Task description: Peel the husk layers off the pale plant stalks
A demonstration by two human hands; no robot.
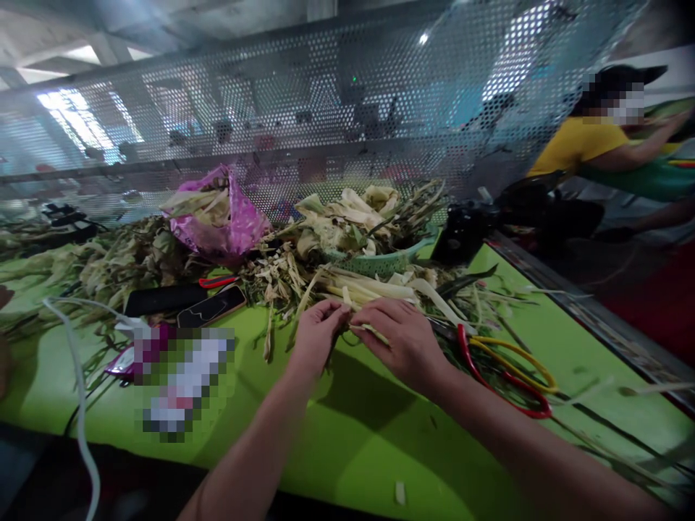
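Plant strip (pixel 346 295), pale and narrow, sits between my two hands, just in front of the heap of stalks (pixel 374 287) and over the green desk (pixel 347 463). From my end, the left hand (pixel 316 336) has thumb and forefinger pinched together on it, with no gap I can make out. The right hand (pixel 405 336) is curled just beside, its fingers bent in and closed on the strip too, though their exact contact is too small to tell.

My worry is that the strip could split if both sides pull unevenly, since it looks dry, or slip where the pinch catches so little of it. Nearby loose stalks could snag it. My right forearm lies close to the scissors (pixel 513 365), with one red and one yellow handle, and a careless sweep might knock them.

Counting up, I get two hands of mine, one pair of scissors, one red-handled tool (pixel 218 281), two dark phone-like slabs (pixel 211 307), one purple bag (pixel 242 217), one green basket (pixel 374 264) and one white cable (pixel 81 394). Stalks are too tangled for me to count.
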